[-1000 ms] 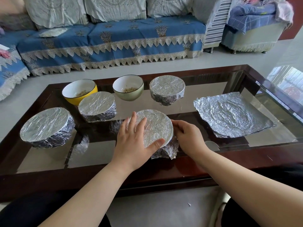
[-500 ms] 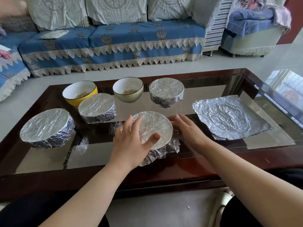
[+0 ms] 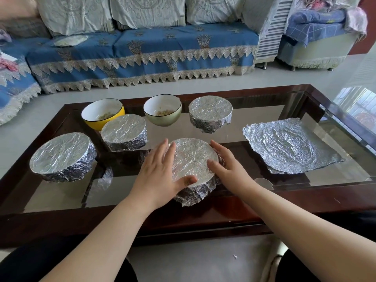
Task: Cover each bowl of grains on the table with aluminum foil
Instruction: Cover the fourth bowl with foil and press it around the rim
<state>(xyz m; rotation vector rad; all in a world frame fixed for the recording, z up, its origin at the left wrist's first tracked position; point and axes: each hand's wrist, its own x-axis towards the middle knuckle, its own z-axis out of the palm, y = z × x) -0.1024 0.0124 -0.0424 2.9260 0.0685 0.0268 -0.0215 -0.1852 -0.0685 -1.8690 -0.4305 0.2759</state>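
Two bowls uncovered: yellow bowl (image 3: pixel 102 113), green bowl (image 3: pixel 162 109), grains inside.

A long sofa (image 3: pixel 142 51) with a blue cover and lacy trim stands behind the dark glass-topped table (image 3: pixel 295 102). Pale cushions (image 3: pixel 146 9) lean on the sofa's back. The pale floor (image 3: pixel 203 82) by the sofa shines with daylight.

four foil-covered bowls (image 3: pixel 210 112), two uncovered bowls (image 3: pixel 162 109), one loose foil sheet (image 3: pixel 289 145), two hands (image 3: pixel 156 174)
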